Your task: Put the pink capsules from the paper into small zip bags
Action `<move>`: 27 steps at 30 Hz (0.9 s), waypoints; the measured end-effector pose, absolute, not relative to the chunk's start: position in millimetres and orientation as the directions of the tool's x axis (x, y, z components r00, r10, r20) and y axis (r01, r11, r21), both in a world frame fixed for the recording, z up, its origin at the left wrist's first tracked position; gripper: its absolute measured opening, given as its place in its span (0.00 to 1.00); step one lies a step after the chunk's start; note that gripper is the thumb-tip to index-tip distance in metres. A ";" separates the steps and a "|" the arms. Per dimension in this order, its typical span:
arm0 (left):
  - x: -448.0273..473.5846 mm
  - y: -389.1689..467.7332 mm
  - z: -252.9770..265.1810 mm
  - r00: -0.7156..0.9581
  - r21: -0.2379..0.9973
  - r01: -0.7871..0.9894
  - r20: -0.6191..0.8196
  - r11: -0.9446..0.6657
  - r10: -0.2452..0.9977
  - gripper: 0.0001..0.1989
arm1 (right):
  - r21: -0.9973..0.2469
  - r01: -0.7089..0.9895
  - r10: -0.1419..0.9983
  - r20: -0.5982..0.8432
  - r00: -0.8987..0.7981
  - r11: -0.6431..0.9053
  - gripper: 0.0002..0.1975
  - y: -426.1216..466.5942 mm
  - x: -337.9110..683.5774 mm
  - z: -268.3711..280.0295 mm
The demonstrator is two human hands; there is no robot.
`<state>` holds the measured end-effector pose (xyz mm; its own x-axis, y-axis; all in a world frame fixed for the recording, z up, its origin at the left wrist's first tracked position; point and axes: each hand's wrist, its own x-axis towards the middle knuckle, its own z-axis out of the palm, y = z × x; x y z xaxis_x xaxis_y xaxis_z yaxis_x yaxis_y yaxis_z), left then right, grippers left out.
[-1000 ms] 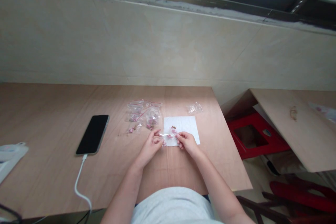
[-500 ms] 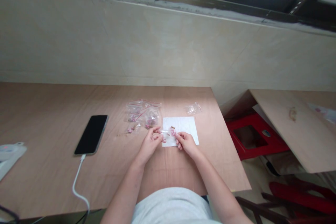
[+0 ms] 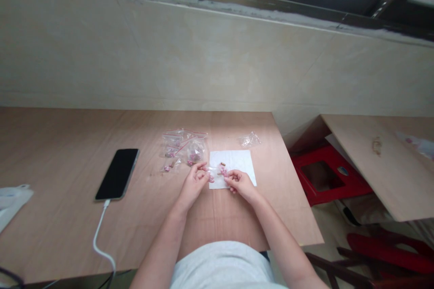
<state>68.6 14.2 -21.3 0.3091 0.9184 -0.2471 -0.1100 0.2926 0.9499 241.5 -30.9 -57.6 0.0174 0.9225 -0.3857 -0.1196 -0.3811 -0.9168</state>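
Over the white paper (image 3: 242, 160), my left hand (image 3: 195, 184) pinches a clear bag (image 3: 212, 171); my right hand (image 3: 240, 183), apart, meets pink pieces (image 3: 222, 170), grip unclear. Gentle, low handling seems best.

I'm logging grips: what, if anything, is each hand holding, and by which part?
The left hand pinches a clear bag by its left side; the right hand is at pink pieces, its hold too small to tell.

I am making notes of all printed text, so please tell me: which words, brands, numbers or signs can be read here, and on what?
None can be read.
Oval mark on the red object: too small and blurred.
Clear bags: no legible print.
White sheet: no legible print.
Phone: dark screen, no text visible.
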 end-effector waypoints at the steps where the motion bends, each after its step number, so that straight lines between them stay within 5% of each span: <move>1: 68.3 14.2 -21.3 0.312 0.950 -0.111 -0.245 0.292 0.918 0.22 | -0.919 -0.118 0.923 -0.383 0.029 -0.377 0.16 -30.9 240.3 -59.2; 27: 65.8 10.0 -15.2 0.398 0.954 -0.152 -0.179 0.258 0.899 0.23 | -0.900 -0.212 0.914 -0.401 0.058 -0.381 0.18 -24.8 238.1 -62.6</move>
